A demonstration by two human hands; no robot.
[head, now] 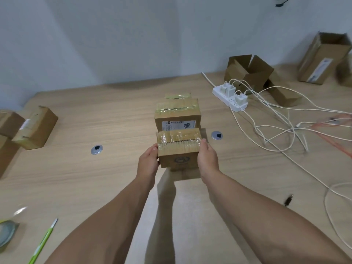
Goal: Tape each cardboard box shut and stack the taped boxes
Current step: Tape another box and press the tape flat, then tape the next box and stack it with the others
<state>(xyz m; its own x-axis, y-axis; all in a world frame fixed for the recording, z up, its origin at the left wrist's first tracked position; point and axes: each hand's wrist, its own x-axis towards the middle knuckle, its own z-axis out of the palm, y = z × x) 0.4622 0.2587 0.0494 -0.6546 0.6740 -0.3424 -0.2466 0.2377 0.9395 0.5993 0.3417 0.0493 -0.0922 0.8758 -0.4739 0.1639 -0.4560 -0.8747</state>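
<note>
The small taped box (178, 149) was located at the centre of the worktop (114, 115), directly in front of a taller taped box (178, 113) bearing a printed label. The left grip (147, 162) grasped the small box by its left side and the right grip (207, 159) grasped it by its right side, both thumbs lying near the taped top edge. A lower box (185, 174) showed just beneath; the small box possibly rested on it, but the contact was hidden. Open boxes (247, 71) stood at the far right, just behind a white power strip (230, 100) with loose cables (276, 115). Closed boxes (36, 128) sat at the left edge. A tape roll (6, 233) and a green pen (42, 242) lay at the near left.
</note>
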